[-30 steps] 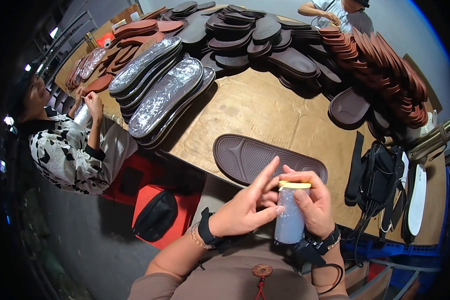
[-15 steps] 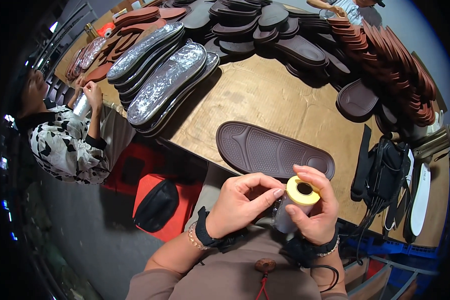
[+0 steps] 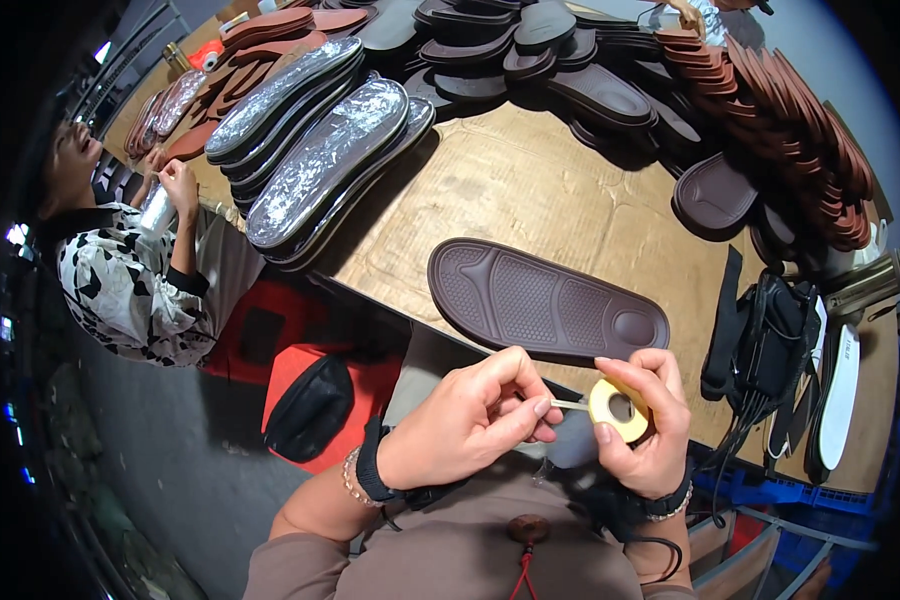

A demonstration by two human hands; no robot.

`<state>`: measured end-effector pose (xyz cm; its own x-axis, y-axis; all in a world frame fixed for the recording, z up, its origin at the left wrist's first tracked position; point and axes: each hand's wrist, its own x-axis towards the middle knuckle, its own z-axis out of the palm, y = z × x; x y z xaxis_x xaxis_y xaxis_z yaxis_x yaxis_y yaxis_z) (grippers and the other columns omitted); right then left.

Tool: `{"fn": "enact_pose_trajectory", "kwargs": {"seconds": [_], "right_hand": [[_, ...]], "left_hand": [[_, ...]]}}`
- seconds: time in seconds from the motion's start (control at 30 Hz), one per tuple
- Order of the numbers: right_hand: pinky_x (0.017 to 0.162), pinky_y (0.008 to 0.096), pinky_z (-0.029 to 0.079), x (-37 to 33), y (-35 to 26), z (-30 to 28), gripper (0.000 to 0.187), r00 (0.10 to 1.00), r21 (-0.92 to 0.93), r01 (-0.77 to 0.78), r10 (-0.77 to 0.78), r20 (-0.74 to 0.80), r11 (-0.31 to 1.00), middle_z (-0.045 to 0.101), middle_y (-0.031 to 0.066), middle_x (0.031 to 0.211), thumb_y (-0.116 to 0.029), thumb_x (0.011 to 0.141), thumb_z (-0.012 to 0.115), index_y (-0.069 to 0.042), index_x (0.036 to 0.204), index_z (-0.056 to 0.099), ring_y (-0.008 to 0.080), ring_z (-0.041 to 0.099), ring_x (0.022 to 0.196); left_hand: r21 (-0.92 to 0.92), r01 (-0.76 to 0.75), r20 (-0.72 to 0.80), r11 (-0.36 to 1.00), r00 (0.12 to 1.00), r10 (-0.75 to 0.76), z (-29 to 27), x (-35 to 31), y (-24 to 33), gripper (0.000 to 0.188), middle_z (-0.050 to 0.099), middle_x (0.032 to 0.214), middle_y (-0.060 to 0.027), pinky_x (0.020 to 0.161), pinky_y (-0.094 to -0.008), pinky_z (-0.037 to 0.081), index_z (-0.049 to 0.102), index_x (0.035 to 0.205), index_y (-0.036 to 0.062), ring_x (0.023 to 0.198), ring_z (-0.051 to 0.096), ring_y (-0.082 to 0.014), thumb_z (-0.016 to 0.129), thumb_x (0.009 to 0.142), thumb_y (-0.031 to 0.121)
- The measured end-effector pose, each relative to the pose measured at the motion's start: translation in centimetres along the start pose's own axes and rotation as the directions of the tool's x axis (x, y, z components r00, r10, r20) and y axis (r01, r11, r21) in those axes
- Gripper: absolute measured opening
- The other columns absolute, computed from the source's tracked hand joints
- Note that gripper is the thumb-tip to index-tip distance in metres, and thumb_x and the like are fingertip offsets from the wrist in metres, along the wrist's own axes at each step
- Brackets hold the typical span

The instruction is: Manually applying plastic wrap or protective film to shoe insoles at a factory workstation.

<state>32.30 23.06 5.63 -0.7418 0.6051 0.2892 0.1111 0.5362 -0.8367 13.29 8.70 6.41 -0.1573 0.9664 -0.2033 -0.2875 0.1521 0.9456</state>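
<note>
My right hand [image 3: 655, 425] is wrapped round a roll of yellow tape [image 3: 602, 404], its round face turned up. A short narrow strip [image 3: 571, 405] runs from that roll to my left hand [image 3: 465, 420], which pinches its end between thumb and fingertips. Below the strip a clear or whitish film-like piece [image 3: 572, 445] shows; my hands partly cover it, and I cannot tell how it is held. Just beyond both hands a dark brown shoe sole [image 3: 550, 300] lies flat near the table's front edge, textured side up.
Film-wrapped soles [image 3: 330, 165] are stacked at the table's left. Dark soles [image 3: 470, 50] pile up at the back, reddish-brown ones [image 3: 800, 140] at the right. A black bag [image 3: 765, 340] lies on the right. At left stands a co-worker [image 3: 135, 285] beside a red stool [image 3: 365, 400].
My left hand has moved slightly left, drawing a short strip out from the tape roll. The roll has tilted and shifted a little to the right in my right hand.
</note>
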Motion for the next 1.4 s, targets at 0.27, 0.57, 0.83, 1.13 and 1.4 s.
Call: {"fn": "enact_pose_trajectory", "kwargs": {"seconds": [0.27, 0.57, 0.83, 1.13, 1.4], "right_hand": [[0.086, 0.0332, 0.052, -0.4, 1.4, -1.2, 0.034, 0.996, 0.059, -0.07, 0.073, -0.05, 0.996, 0.065, 0.0125, 0.097, -0.017, 0.075, 0.078, 0.0, 0.102, 0.069, 0.0237, 0.064, 0.1], [0.083, 0.0278, 0.052, -1.1, 1.3, -2.9, 0.039, 0.961, 0.272, -0.262, 0.276, -0.015, 0.926, 0.068, 0.0073, 0.1, -0.023, 0.084, 0.081, 0.004, 0.11, 0.069, 0.0135, 0.065, 0.091], [0.08, 0.0287, 0.052, -1.1, 0.6, -4.8, 0.042, 0.971, 0.237, -0.203, 0.227, -0.08, 0.95, 0.07, 0.0114, 0.098, -0.029, 0.081, 0.083, 0.004, 0.105, 0.071, 0.0181, 0.068, 0.089], [0.084, 0.0342, 0.056, 0.6, -0.8, -3.7, 0.034, 0.996, 0.175, -0.091, 0.094, -0.009, 0.98, 0.073, 0.0162, 0.102, -0.017, 0.077, 0.081, 0.003, 0.104, 0.073, 0.027, 0.072, 0.094], [0.086, 0.0354, 0.057, 1.4, -1.1, -2.6, 0.034, 0.995, 0.172, -0.095, 0.087, 0.054, 0.981, 0.074, 0.0167, 0.103, -0.014, 0.075, 0.081, 0.001, 0.104, 0.074, 0.0288, 0.073, 0.096]], "left_hand": [[0.52, -0.278, -0.043, 0.808, 0.936, 0.35, -0.3, 3.4, 4.1, 0.014, 0.074, 0.099, -0.0101, 0.079, -0.0279, 0.057, 0.067, 0.108, -0.0012, 0.087, 0.073, -0.0159, 0.071, 0.098, 0.008], [0.974, -0.227, 0.223, 0.01, 0.962, 0.155, -1.3, 10.6, 3.0, 0.073, 0.058, 0.129, -0.0214, 0.106, -0.0498, 0.044, 0.054, 0.134, -0.0011, 0.128, 0.053, -0.0431, 0.088, 0.077, 0.028], [0.944, -0.33, 0.317, 0.006, 0.911, 0.262, -0.5, 7.3, 5.6, 0.034, 0.061, 0.104, -0.0083, 0.088, -0.0379, 0.046, 0.068, 0.111, 0.0097, 0.096, 0.062, -0.0278, 0.081, 0.08, 0.013], [0.944, -0.33, 0.292, 0.003, 0.839, 0.459, -0.8, 5.6, 3.9, 0.044, 0.067, 0.113, -0.0026, 0.104, -0.0414, 0.038, 0.07, 0.122, 0.0113, 0.115, 0.062, -0.0223, 0.076, 0.079, 0.003], [0.845, -0.434, 0.267, 0.311, 0.848, 0.458, -0.1, 5.5, 4.3, 0.039, 0.069, 0.121, -0.0072, 0.104, -0.0445, 0.035, 0.073, 0.119, 0.0125, 0.11, 0.064, -0.0256, 0.063, 0.081, 0.012]]}}
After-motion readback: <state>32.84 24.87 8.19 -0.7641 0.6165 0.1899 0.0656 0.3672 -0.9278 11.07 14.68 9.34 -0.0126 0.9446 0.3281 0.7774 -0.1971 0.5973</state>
